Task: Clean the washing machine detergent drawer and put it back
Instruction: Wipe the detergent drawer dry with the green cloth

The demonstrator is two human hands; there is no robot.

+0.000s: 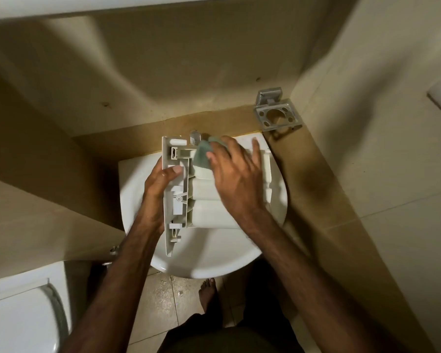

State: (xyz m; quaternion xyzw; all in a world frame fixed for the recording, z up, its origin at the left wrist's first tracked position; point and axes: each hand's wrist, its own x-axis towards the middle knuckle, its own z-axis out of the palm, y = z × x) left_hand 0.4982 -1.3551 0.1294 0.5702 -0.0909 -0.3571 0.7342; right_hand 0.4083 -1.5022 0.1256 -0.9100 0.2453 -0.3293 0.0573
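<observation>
The white detergent drawer (204, 200) lies over the white sink (209, 261), its front panel on the left and standing on edge. My left hand (158, 184) grips that front panel, thumb on top. My right hand (234, 174) presses a pale green sponge (201, 155) onto the far end of the drawer's body, fingers spread flat over it. Most of the sponge is hidden under the fingers.
A metal tap (195, 137) peeks out behind the drawer. A metal toothbrush holder (278, 113) is fixed to the wall at the back right. A white toilet (18, 317) stands at the lower left. My bare foot (209, 291) is on the tiled floor below the sink.
</observation>
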